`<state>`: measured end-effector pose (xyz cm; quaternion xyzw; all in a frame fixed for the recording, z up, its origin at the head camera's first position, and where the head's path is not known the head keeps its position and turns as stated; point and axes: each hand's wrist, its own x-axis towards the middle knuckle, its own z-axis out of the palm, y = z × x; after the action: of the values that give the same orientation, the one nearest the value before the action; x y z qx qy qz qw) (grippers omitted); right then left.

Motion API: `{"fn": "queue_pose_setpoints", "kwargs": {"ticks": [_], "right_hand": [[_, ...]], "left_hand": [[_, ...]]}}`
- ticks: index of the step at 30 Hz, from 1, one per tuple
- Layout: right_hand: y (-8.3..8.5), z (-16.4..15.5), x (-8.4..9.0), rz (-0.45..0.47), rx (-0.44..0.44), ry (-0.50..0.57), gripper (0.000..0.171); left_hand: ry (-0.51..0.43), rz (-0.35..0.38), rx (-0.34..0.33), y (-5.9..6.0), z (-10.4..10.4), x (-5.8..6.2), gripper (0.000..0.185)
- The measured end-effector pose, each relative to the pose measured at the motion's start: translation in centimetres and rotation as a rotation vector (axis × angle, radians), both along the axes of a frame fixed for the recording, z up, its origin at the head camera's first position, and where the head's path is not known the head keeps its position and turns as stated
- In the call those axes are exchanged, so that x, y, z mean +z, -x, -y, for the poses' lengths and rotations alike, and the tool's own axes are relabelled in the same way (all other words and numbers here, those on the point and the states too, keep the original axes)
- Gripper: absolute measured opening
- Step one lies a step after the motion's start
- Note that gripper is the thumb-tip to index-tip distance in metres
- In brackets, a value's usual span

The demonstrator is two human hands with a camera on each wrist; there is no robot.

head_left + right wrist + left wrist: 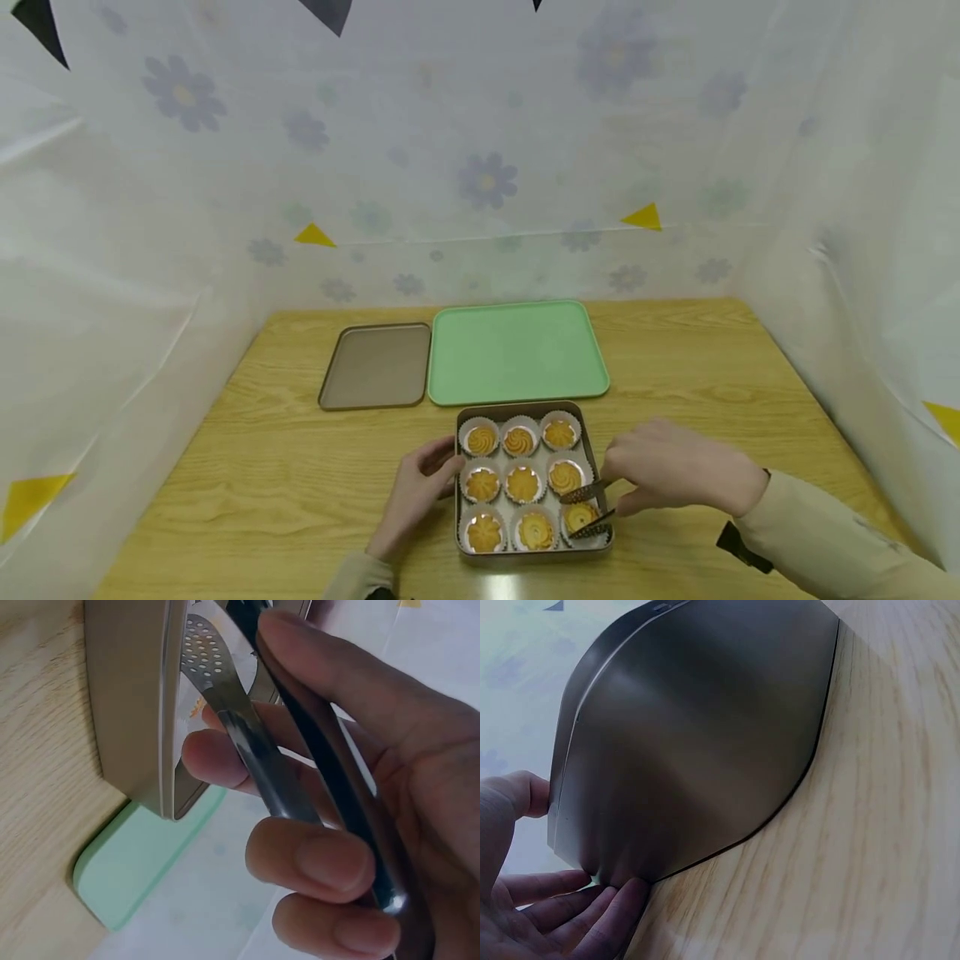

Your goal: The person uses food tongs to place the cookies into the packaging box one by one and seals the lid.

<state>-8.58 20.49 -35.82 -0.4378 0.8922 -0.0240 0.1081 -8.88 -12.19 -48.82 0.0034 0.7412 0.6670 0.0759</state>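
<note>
A square metal tin (536, 560) holds several golden piped butter cookies in white paper cups, set in rows. My left hand (418, 493) holds the tin's left side, with the thumb at the rim and the fingers (592, 915) against the outer wall. In my right hand (667, 468) is a pair of metal tongs (259, 761) with perforated ends. The tongs are spread over the near right corner of the tin, one end on each side of a cookie (580, 517). Whether they touch it I cannot tell.
Behind the tin lies a green tray (517, 354). A shallow brown metal tray (378, 367) sits at its left. All stand on a wooden table (262, 475), enclosed by pale flower-printed sheets (420, 150) at the back and sides.
</note>
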Motion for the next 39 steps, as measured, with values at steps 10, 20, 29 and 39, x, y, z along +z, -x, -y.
{"fn": "queue_pose_setpoints", "kwargs": {"ticks": [10, 20, 29, 39], "right_hand": [[-0.1, 0.9, -0.3, -0.128, 0.008, -0.043, 0.025], [-0.2, 1.0, -0.4, -0.115, -0.017, -0.057, 0.023], [-0.3, 1.1, -0.4, -0.125, -0.001, -0.049, 0.023], [-0.2, 1.2, -0.3, -0.141, -0.005, -0.049, 0.023]], "left_hand": [[0.003, 0.009, 0.004, -0.2, -0.1, -0.1, 0.054], [0.007, 0.011, 0.001, -0.3, -0.1, -0.1, 0.055], [-0.001, 0.013, -0.002, -0.3, -0.1, -0.3, 0.055], [0.003, 0.01, 0.002, -0.1, 0.0, -0.3, 0.054]]}}
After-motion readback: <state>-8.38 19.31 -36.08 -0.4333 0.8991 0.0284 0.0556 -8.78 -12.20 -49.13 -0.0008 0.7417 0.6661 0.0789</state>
